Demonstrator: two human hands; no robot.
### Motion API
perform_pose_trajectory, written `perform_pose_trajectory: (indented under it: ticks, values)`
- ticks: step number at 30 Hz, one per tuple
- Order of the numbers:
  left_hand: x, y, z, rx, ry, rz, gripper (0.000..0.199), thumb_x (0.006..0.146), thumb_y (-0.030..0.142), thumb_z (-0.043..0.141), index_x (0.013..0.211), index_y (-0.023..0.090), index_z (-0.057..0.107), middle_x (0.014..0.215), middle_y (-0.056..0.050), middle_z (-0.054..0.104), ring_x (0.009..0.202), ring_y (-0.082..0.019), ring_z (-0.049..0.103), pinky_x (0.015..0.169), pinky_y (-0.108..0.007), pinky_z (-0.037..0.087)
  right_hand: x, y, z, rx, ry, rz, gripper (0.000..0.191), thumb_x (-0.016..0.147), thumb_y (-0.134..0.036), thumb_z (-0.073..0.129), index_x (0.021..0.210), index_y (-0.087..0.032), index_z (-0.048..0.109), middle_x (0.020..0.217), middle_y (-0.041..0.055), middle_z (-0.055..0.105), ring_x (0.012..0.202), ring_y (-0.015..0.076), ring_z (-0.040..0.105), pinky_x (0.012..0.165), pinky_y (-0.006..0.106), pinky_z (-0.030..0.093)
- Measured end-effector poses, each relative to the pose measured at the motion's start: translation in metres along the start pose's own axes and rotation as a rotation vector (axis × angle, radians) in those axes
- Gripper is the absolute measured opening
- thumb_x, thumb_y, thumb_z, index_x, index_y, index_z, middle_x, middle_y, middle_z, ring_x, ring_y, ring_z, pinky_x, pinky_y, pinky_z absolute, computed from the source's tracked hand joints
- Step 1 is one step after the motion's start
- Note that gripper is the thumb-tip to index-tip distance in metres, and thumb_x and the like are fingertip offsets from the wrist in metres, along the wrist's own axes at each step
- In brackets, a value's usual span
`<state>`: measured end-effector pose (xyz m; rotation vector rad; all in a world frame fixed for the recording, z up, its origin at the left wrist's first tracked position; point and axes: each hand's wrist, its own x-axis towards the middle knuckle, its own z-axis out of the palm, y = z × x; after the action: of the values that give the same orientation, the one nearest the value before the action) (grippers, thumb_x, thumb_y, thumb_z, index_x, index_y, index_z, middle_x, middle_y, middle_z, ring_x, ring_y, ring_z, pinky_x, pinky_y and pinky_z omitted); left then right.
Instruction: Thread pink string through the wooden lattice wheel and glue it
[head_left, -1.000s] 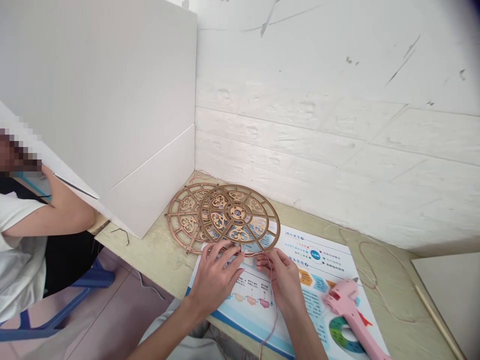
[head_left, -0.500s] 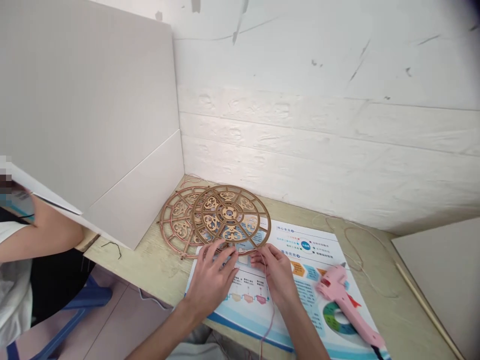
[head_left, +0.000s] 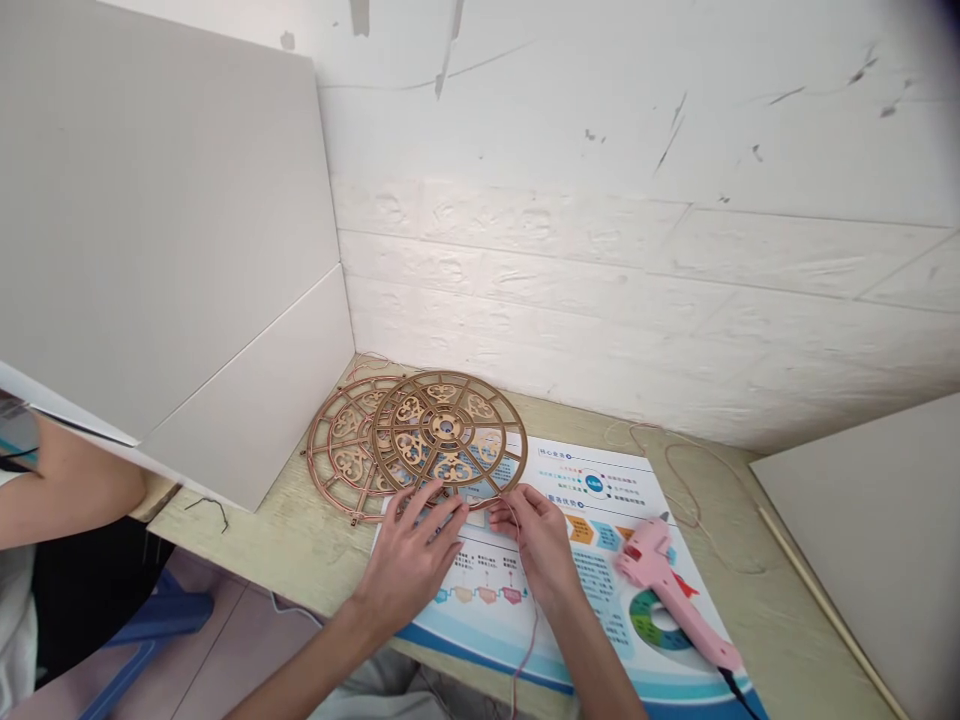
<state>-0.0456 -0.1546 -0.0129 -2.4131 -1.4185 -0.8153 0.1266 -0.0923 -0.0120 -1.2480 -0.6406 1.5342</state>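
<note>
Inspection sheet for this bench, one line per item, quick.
Surface: pale wooden desk, printed poster on it.
Job's things: wooden disc overlapping copper disc.
Clutter: pink glue gun on the poster; wooden dowel at right; scrap wire at left.
Hands: left hand fingers at the wooden disc's rim; right hand pinching copper wire, which trails over the desk edge.
Cables: black cord from the glue gun; loose tan cord by the wall.
Surroundings: white board, textured wall, co-worker's arm, blue stool.
</note>
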Motion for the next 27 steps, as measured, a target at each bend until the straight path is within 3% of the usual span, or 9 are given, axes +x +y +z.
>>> perform_pose_trajectory:
  ticks: [5, 9, 12, 14, 16, 21, 27]
  values:
    - [0.004, -0.013, -0.008, -0.035, -0.048, 0.029, 0.03, 0.1, 0.029, 0.055, 0.128, 0.023, 0.062, 0.131, -0.006, 0.064, 0.137, -0.029, 0.045, 0.109, -0.047, 0.037, 0.001, 0.0, 0.001, -0.003, 0.009, 0.0, 0.036, 0.051, -0.035, 0.087, 0.057, -0.018, 0.055, 0.054, 0.0011, 0.065, 0.049, 0.0122, 0.06, 0.047, 0.02, 0.052]
    - [0.012, -0.023, -0.01, -0.144, -0.069, 0.069, 0.028, 0.101, 0.024, 0.052, 0.126, 0.022, 0.062, 0.124, -0.007, 0.066, 0.132, -0.028, 0.048, 0.105, -0.045, 0.043, 0.002, 0.0, 0.002, -0.004, 0.014, 0.001, 0.035, 0.052, -0.036, 0.085, 0.058, -0.017, 0.057, 0.054, 0.0016, 0.065, 0.047, 0.0114, 0.059, 0.047, 0.02, 0.051]
    - [0.026, -0.032, -0.009, -0.26, -0.059, 0.012, 0.032, 0.101, 0.022, 0.051, 0.132, 0.021, 0.057, 0.119, -0.007, 0.067, 0.126, -0.026, 0.05, 0.103, -0.042, 0.046, 0.002, -0.001, 0.002, -0.011, 0.012, -0.001, 0.034, 0.052, -0.037, 0.085, 0.058, -0.017, 0.058, 0.054, 0.0016, 0.066, 0.047, 0.0112, 0.059, 0.047, 0.021, 0.051]
    - [0.04, -0.04, -0.009, -0.363, -0.065, -0.063, 0.026, 0.101, 0.022, 0.051, 0.124, 0.021, 0.061, 0.118, -0.007, 0.066, 0.124, -0.024, 0.05, 0.105, -0.041, 0.046, 0.002, -0.002, 0.002, -0.017, 0.01, -0.002, 0.033, 0.053, -0.037, 0.084, 0.058, -0.017, 0.057, 0.054, 0.0018, 0.066, 0.047, 0.0111, 0.058, 0.048, 0.021, 0.051]
    - [0.055, -0.051, -0.009, -0.435, -0.139, -0.086, 0.017, 0.099, 0.023, 0.054, 0.111, 0.022, 0.066, 0.119, -0.008, 0.063, 0.125, -0.025, 0.049, 0.106, -0.043, 0.046, 0.002, -0.002, 0.002, -0.022, 0.011, -0.003, 0.033, 0.054, -0.037, 0.083, 0.059, -0.017, 0.057, 0.054, 0.0017, 0.065, 0.047, 0.0111, 0.058, 0.048, 0.021, 0.051]
    - [0.08, -0.071, -0.005, -0.587, -0.438, 0.064, 0.004, 0.093, 0.027, 0.067, 0.093, 0.024, 0.069, 0.132, -0.005, 0.056, 0.141, -0.029, 0.034, 0.114, -0.049, 0.039, 0.003, -0.001, 0.002, -0.037, 0.036, -0.005, 0.032, 0.056, -0.036, 0.08, 0.059, -0.019, 0.053, 0.054, 0.0008, 0.064, 0.047, 0.0113, 0.058, 0.046, 0.02, 0.048]
    - [0.078, -0.073, 0.005, -0.631, -0.51, 0.071, 0.006, 0.094, 0.028, 0.066, 0.091, 0.024, 0.069, 0.139, -0.003, 0.054, 0.146, -0.029, 0.027, 0.116, -0.052, 0.034, 0.003, -0.001, 0.003, -0.07, 0.048, -0.003, 0.027, 0.058, -0.033, 0.077, 0.06, -0.02, 0.054, 0.054, -0.0001, 0.064, 0.048, 0.0121, 0.058, 0.046, 0.022, 0.048]
